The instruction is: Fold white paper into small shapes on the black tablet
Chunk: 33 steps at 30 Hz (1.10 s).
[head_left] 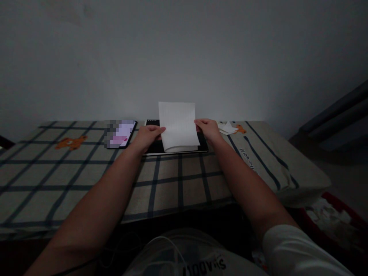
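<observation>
A sheet of white paper point(178, 124) is held up between both hands, with its lower edge curled under. My left hand point(148, 137) pinches its left edge between thumb and fingers. At the right edge, my right hand point(207, 128) grips it the same way, with some fingers behind the sheet. Beneath the paper lies a flat black notebook or board point(155, 148) with a pale edge, mostly covered by the sheet and my hands.
A phone point(123, 134) with a lit screen, partly pixelated, lies left of my hands. Folded paper pieces point(227, 127) rest at the right. A checked cloth point(178, 180) covers the table, which meets a grey wall point(178, 57). A red bin point(335, 199) stands below right.
</observation>
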Tool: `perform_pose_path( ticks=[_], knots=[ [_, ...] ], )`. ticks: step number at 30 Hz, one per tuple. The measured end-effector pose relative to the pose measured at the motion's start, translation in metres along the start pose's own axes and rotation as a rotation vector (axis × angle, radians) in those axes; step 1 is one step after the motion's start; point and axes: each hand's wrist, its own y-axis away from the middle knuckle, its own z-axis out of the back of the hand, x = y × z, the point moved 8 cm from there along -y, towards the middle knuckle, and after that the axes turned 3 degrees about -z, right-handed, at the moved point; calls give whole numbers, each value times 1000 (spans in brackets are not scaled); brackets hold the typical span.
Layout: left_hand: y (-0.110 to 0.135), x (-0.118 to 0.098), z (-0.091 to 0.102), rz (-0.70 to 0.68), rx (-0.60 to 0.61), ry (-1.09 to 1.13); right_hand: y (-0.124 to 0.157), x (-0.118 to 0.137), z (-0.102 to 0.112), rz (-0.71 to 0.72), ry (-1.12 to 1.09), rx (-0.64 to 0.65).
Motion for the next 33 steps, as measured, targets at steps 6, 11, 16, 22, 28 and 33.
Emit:
perform_pose_path(
  ticks=[6, 11, 16, 22, 28, 33],
  knots=[
    [-7, -5, 14, -120, -77, -123, 4, -4, -12, -80, -138, 149],
    [-11, -2, 20, -124, -115, -125, 9, -4, -17, -119, -109, 192],
    [-10, 7, 11, 19, -45, 38, 9, 0, -16, -86, -63, 146],
    [-2, 5, -1, 148, 37, 134, 6, 1, -9, -53, -21, 58],
    [-2, 13, -6, 166, 119, 111, -2, -5, -4, -30, -29, 5],
    [-5, 10, 1, 89, 31, 79, -3, -4, -5, 0, -19, 8]
  ],
)
